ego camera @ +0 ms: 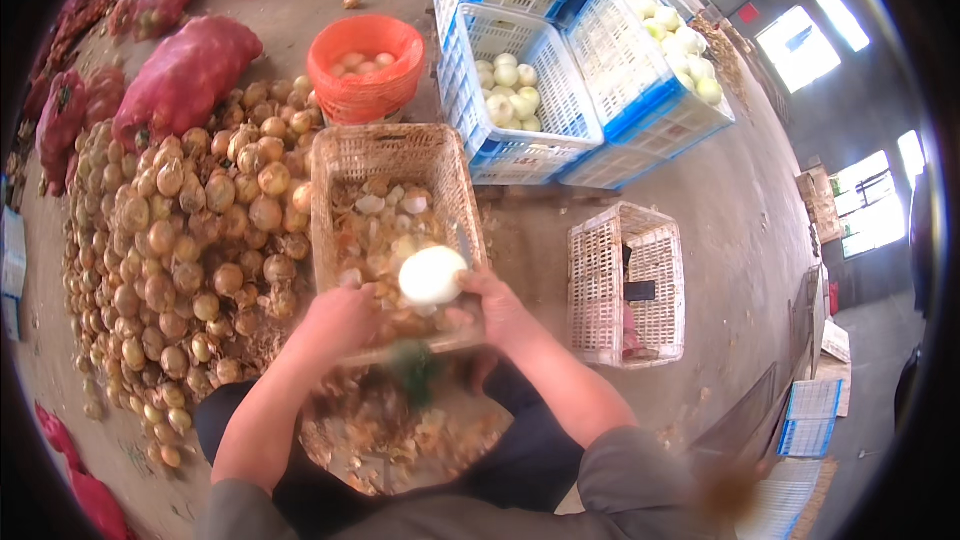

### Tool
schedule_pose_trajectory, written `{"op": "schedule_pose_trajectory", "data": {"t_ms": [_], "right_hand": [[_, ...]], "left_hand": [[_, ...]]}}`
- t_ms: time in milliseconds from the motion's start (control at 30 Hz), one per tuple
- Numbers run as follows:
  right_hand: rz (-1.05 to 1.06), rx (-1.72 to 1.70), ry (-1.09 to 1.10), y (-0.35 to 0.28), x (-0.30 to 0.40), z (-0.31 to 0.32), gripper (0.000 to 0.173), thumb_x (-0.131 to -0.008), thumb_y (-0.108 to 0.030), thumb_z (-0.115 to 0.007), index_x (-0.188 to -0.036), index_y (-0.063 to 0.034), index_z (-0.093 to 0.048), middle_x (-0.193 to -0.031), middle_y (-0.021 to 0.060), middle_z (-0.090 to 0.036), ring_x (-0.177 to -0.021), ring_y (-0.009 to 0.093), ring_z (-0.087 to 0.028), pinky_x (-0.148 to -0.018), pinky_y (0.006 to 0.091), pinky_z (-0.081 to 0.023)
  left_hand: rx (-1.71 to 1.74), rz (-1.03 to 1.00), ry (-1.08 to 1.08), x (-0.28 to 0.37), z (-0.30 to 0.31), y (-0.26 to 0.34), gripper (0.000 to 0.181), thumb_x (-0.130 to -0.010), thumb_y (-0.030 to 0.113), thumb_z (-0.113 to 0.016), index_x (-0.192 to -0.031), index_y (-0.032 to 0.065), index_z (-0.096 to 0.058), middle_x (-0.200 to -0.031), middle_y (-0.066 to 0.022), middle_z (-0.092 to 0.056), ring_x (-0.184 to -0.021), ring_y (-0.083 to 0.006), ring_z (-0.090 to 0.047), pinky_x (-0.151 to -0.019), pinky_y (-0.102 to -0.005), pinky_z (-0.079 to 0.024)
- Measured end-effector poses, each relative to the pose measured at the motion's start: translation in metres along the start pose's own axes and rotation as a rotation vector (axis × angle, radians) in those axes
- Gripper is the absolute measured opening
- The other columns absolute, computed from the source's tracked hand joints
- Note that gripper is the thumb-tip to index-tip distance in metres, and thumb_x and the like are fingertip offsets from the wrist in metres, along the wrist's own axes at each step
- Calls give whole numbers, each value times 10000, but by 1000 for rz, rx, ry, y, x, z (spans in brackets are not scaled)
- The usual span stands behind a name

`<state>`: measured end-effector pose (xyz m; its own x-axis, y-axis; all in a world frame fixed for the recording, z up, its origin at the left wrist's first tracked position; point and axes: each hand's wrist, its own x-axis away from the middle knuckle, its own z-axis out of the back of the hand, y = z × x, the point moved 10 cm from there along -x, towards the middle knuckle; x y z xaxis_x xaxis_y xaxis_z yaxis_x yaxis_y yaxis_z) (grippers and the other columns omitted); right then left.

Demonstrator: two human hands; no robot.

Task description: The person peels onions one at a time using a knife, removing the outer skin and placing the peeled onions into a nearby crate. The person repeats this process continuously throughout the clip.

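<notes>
A peeled white onion point(433, 275) is at the fingers of my right hand point(491, 307), above a dirty plastic crate point(390, 136). A narrow knife blade point(463, 242) points up beside the onion from the same hand; its handle is hidden. My left hand point(352, 311) hangs over the crate's near left part, a little apart from the onion. Its fingers are curled and blurred, so whether they pinch anything is unclear. Brown onion skins point(367, 236) and pale peel pieces lie inside the crate.
Unpeeled onions point(172, 240) form a heap at left, near a pink mesh sack point(187, 75). Beyond the crate stands a red mesh-lined bucket point(366, 67) holding onions. Blue-and-white crates point(525, 146) with peeled onions are stacked behind. A white crate point(592, 285) stands on the right.
</notes>
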<state>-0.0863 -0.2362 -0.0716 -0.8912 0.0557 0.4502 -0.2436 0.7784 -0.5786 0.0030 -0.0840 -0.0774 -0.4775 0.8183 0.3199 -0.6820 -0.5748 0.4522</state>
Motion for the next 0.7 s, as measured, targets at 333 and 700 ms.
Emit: {"op": "schedule_pose_trajectory", "data": {"t_ms": [333, 700], "right_hand": [[-181, 17, 273, 61, 14, 85, 579, -946, -313, -788, -1388, -25, -549, -1159, 174, -726, -921, 223, -739, -454, 242, -435], [194, 198, 483, -94, -3, 131, 501, -926, -384, -807, -1286, -114, -587, -1021, 74, -713, -717, 142, -628, -473, 259, -395]], "left_hand": [[69, 140, -55, 2, 9, -31, 583, -990, 390, -661, -1451, 46, -561, -1272, -269, -676, -1133, -448, -687, -984, -520, -554], [70, 130, -30, -1, 13, -27, 558, -948, 367, -697, -1406, 65, -599, -1242, -238, -687, -1086, -454, -691, -928, -518, -567]]}}
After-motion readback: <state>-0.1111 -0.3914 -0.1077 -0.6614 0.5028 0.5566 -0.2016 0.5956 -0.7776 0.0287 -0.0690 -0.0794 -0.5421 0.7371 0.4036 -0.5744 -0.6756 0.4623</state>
